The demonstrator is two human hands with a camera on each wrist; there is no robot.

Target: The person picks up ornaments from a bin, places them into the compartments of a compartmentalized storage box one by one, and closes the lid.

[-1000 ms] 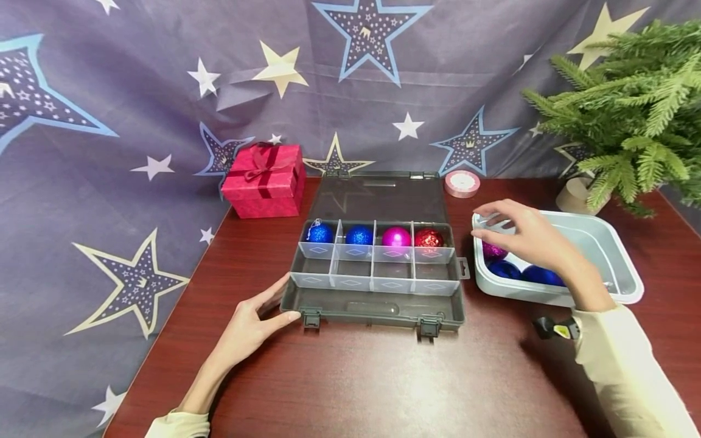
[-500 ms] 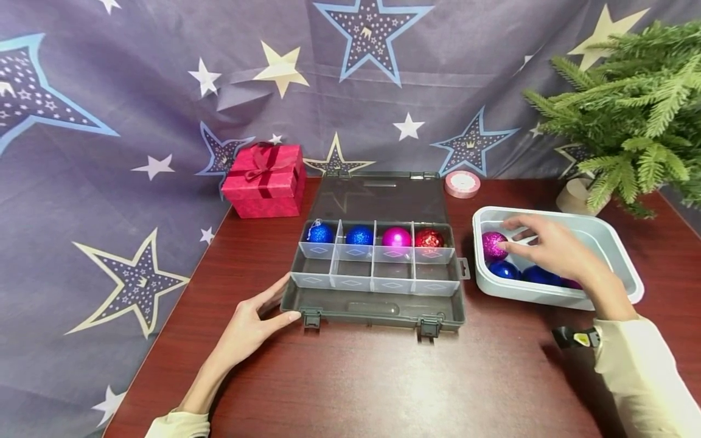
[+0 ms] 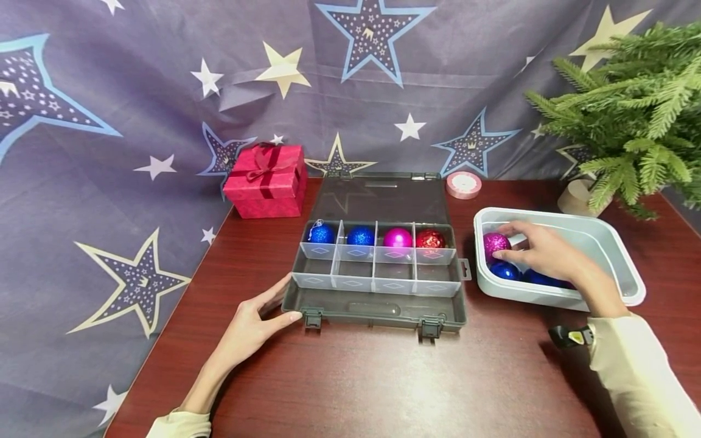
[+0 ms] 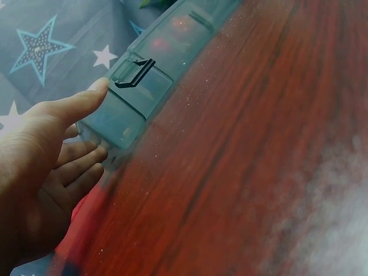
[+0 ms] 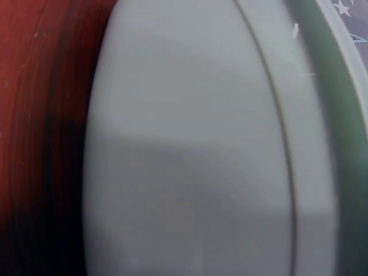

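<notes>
In the head view my right hand (image 3: 550,249) reaches into a pale blue basin (image 3: 616,267), thumb and fingers around a purple glitter bauble (image 3: 495,244) at the basin's left end. Blue baubles (image 3: 505,271) lie below it, partly covered by the hand. My left hand (image 3: 249,325) rests against the left front corner of a grey compartment box (image 3: 378,316), its thumb on the front and its fingers along the side. The left wrist view shows this left hand (image 4: 52,149) with fairly straight fingers. Only the basin wall (image 5: 190,115) fills the right wrist view; the hand is hidden there.
Blue glitter baubles (image 3: 360,236), a pink bauble (image 3: 397,238) and a red one (image 3: 430,239) sit in the box's back row. Behind stand a red gift box (image 3: 265,182), a ribbon roll (image 3: 463,184) and an artificial fir tree (image 3: 630,115).
My right hand has moved from above the basin's left rim down into it, and its fingers have come to the purple bauble. The left hand has stayed at the box corner.
</notes>
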